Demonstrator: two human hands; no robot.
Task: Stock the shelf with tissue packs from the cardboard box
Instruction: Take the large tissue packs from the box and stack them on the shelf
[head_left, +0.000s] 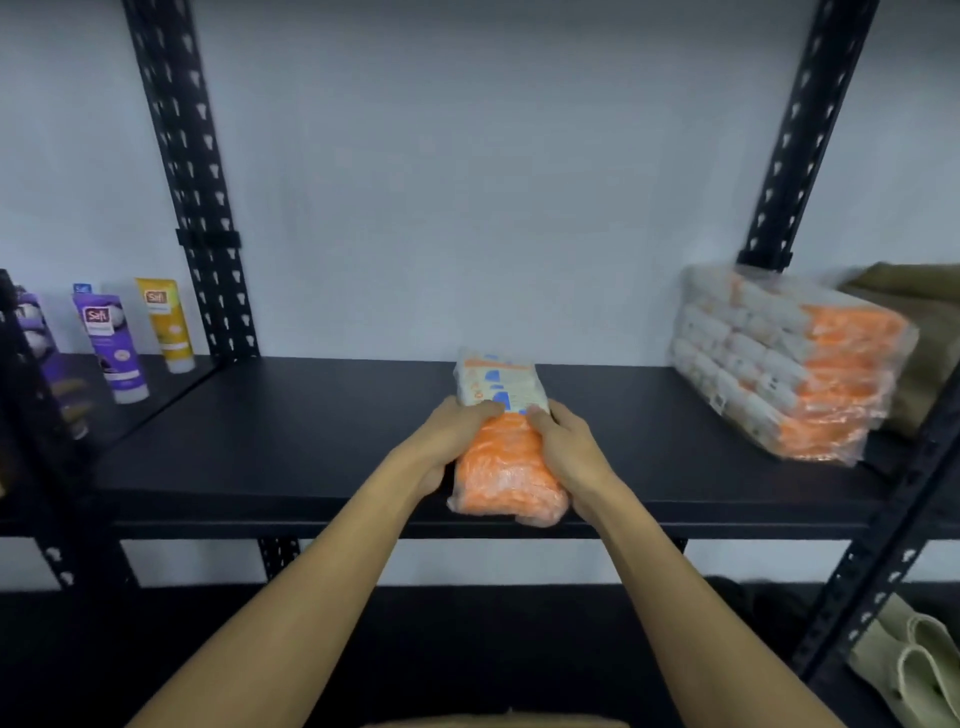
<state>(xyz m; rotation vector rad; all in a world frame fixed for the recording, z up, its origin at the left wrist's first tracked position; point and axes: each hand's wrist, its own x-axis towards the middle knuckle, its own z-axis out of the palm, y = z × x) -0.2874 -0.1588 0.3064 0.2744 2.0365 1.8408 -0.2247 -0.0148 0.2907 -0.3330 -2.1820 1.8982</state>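
An orange and white tissue pack (506, 470) lies lengthwise on the black shelf (291, 441), its near end at the front edge. My left hand (449, 434) grips its left side and my right hand (569, 449) grips its right side. A large plastic-wrapped bundle of the same tissue packs (784, 358) stands at the right end of the shelf. A strip of tan cardboard (493, 721) shows at the bottom edge of the view.
Purple and yellow tubes (111, 348) stand on the neighbouring shelf at left. Black perforated uprights (202, 208) frame the bay. Olive fabric (919, 322) lies behind the bundle, and pale green items (914, 660) sit on the lower shelf at right. A white wall backs the shelf.
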